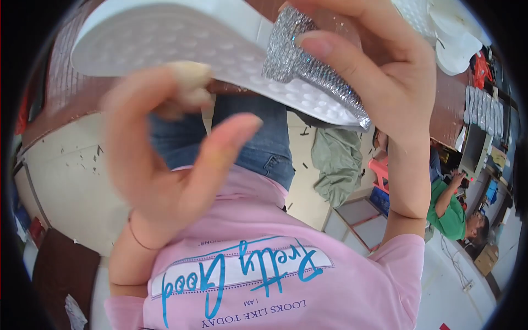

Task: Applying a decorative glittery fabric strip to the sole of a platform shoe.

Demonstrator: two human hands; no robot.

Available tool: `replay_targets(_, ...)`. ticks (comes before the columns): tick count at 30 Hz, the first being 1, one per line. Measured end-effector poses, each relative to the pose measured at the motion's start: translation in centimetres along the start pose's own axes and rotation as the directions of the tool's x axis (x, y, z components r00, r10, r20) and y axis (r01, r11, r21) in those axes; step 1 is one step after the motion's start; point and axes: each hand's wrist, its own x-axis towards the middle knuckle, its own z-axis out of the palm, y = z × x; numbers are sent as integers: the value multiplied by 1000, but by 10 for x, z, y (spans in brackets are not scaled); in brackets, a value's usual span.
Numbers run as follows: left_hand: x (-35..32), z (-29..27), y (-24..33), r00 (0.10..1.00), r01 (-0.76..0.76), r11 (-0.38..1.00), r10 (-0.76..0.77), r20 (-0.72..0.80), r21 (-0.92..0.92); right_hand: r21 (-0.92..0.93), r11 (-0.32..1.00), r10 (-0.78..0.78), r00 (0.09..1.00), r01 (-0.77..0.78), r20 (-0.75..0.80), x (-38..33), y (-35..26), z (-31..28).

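A white sandal sole [165, 47] with a dimpled surface lies across the top of the view, over the brown tabletop. A silver glitter strap [283, 44] spans its right part, with its lower end hanging at the sole's edge. My right hand [399, 82] grips this strap, thumb on the near face and fingers behind it, partly cut off by the upper edge. Just below the sole is my left hand [151, 159], blurred by motion. Its thumb stands apart from its curled fingers, with nothing visible between them. A pale finger cot [192, 74] covers one fingertip.
Several more white soles [454, 47] lie on the brown table [448, 113] at upper right, near a red bag [481, 69] and a row of silver strips [484, 113]. Green cloth [335, 165] hangs near a pink stool [379, 173]. A person in green [448, 209] works at far right.
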Motion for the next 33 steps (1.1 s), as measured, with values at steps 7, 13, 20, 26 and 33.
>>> replay_targets(7, 13, 9, 8, 980, 187, 982, -188, 73, 19, 123, 986, -105, 990, 116, -93, 0, 6, 7)
replay_targets(13, 6, 9, 18, 957, 288, 953, -291, 15, 90, 118, 986, -110, 989, 121, -95, -8, -1, 11)
replay_targets(20, 1, 9, 11, 968, 244, 969, -246, 54, 47, 34, 994, -104, 993, 106, -63, -11, 3, 14)
replay_targets(26, -3, 18, 4, 983, 170, 983, -165, 81, -64, -149, 982, -118, 993, 115, -10, -12, 1, 14)
replay_targets(33, -9, 27, 1, 980, 195, 973, -197, -5, -122, -264, 957, -115, 993, 118, 27, -15, -3, 13)
